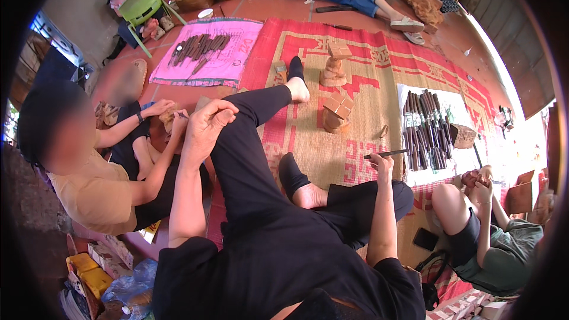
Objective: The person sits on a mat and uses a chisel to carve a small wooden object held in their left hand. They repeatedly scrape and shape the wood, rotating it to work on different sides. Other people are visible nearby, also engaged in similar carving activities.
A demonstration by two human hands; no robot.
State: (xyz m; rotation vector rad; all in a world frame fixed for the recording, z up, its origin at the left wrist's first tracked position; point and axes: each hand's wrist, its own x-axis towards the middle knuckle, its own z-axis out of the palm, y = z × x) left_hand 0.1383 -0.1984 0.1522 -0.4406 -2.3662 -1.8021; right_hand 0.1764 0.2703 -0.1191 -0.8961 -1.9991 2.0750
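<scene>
My left hand (207, 129) is raised by my bent left knee, its fingers curled in and thumb pressed close. A pale edge shows behind the fingers, but I cannot make out whether they hold it. Over my right shin, my right hand (382, 165) grips a slim dark carving chisel (393, 153), held nearly level. Ahead on the woven mat stand two carved wooden figures, a nearer one (336, 115) and a farther one (333, 72), each topped by a squared block. Several dark-handled chisels (424, 130) lie in rows on a white cloth to the right.
On the left a person (89, 184) works on a piece of wood; another person (498, 237) sits at the right. More dark tools (201, 50) lie on a pink cloth (240, 35). A phone (425, 239) rests near the right person's leg. A green chair (140, 6) stands far left.
</scene>
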